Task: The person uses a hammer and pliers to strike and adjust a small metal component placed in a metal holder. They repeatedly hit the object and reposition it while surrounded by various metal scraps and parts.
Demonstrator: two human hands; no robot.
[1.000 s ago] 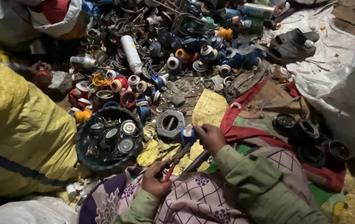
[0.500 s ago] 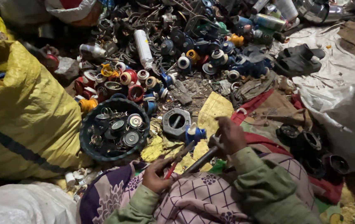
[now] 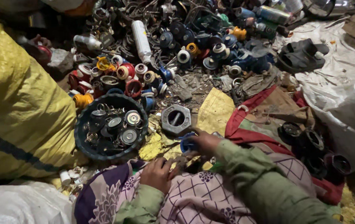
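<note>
My right hand (image 3: 204, 142) grips a small blue cap-like part (image 3: 187, 144) just below a grey hexagonal metal block (image 3: 176, 119). My left hand (image 3: 157, 174) rests on patterned purple cloth over my lap and holds the handle of a tool (image 3: 180, 161) whose tip reaches toward the blue part. The tool's head is hidden between the two hands. A round dark basket (image 3: 87, 143) with several metal discs and rings sits just left of the hands.
A heap of coloured plastic and metal fittings (image 3: 144, 74) fills the ground ahead, with a white cylinder (image 3: 141, 41) among them. A yellow sack (image 3: 15, 108) bulges at left. Black ring parts (image 3: 310, 145) lie on red cloth at right, dark sandals (image 3: 302, 56) beyond.
The view has shifted, so the heap sits lower in frame. My right hand has drawn the blue part down toward my lap, and my left hand has brought the tool closer to it.
</note>
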